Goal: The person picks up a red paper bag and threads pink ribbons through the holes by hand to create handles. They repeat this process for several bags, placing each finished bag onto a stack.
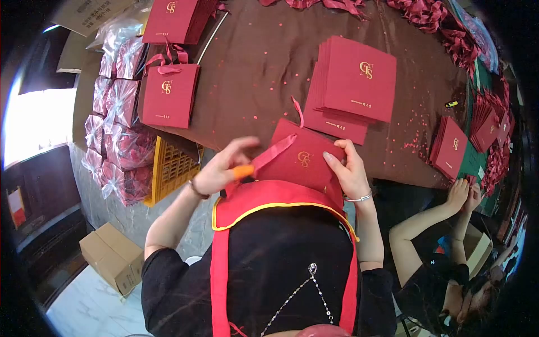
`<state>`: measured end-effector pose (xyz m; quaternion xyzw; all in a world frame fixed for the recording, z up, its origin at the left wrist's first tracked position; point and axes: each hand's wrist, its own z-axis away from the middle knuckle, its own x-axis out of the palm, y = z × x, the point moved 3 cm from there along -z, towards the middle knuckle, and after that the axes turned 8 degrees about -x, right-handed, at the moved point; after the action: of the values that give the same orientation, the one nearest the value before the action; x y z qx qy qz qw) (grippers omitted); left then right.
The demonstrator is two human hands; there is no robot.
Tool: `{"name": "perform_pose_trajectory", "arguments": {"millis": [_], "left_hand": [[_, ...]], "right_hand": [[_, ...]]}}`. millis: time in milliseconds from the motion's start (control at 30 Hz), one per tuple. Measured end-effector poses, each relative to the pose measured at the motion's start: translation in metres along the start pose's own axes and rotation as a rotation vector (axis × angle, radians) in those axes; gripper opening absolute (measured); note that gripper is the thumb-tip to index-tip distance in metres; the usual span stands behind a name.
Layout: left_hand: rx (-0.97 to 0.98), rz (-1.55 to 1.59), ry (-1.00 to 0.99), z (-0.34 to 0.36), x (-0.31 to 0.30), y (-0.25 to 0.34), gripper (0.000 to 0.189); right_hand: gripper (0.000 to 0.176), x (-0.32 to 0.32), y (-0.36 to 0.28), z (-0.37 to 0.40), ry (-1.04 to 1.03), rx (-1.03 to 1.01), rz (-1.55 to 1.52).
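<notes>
A flat red paper bag [303, 160] with a gold logo lies at the near edge of the brown table [252, 67], right in front of me. My right hand [349, 168] grips its right side. My left hand [222, 165], with an orange cover on one fingertip, pinches a red ribbon [275, 151] that runs up to the bag's top. A second ribbon end [297, 110] sticks up behind the bag.
A stack of flat red bags [351, 84] lies just beyond. A finished bag with ribbon handles [170, 92] sits at the left, more bags [177, 19] behind it. Red ribbons [438, 17] pile at the far edge. Another person's hands [463, 194] work at the right. A yellow crate [171, 168] and wrapped bundles [120, 112] stand left.
</notes>
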<state>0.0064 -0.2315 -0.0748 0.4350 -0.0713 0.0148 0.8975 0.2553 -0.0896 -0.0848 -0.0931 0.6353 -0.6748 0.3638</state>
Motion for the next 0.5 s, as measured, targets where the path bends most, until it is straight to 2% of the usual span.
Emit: {"name": "perform_pose_trajectory", "arguments": {"millis": [67,100,167,233,267,300,333,367,400,467,500], "left_hand": [[-0.11,0.185,-0.296,0.018,-0.003,0.013,0.048],[-0.034,0.335,-0.347,0.025,-0.004,0.014,0.049],[0.241,0.571,-0.435,0.031,-0.006,0.03,0.062],[0.47,0.63,-0.477,0.031,-0.016,0.043,0.086],[0.62,0.588,-0.448,0.028,-0.019,0.055,0.089],[0.63,0.6,-0.331,0.032,-0.024,0.064,0.087],[0.717,0.628,-0.222,0.031,-0.021,0.079,0.075],[0.765,0.545,-0.234,0.023,-0.036,0.08,0.062],[0.704,0.498,-0.02,0.022,-0.042,0.086,0.052],[0.669,0.513,-0.036,0.012,-0.047,0.091,0.053],[0.707,0.573,-0.172,0.008,-0.041,0.099,0.058]], "right_hand": [[0.029,-0.002,0.006,0.002,0.005,0.044,-0.018],[0.028,-0.003,0.009,0.003,0.008,0.092,-0.036],[0.029,-0.001,0.002,0.001,0.026,0.055,0.006],[0.028,0.001,-0.004,-0.003,0.055,-0.063,0.054],[0.028,0.004,0.003,-0.005,0.072,-0.101,0.031],[0.028,0.004,0.002,-0.005,0.075,-0.101,0.032],[0.028,0.004,0.003,-0.005,0.055,-0.06,0.047],[0.028,0.004,0.004,-0.006,0.035,-0.018,0.061],[0.029,0.005,0.003,-0.006,0.041,-0.043,0.075],[0.03,0.003,0.004,-0.006,0.006,-0.022,0.103],[0.031,0.003,0.004,-0.006,-0.029,-0.005,0.131]]}}
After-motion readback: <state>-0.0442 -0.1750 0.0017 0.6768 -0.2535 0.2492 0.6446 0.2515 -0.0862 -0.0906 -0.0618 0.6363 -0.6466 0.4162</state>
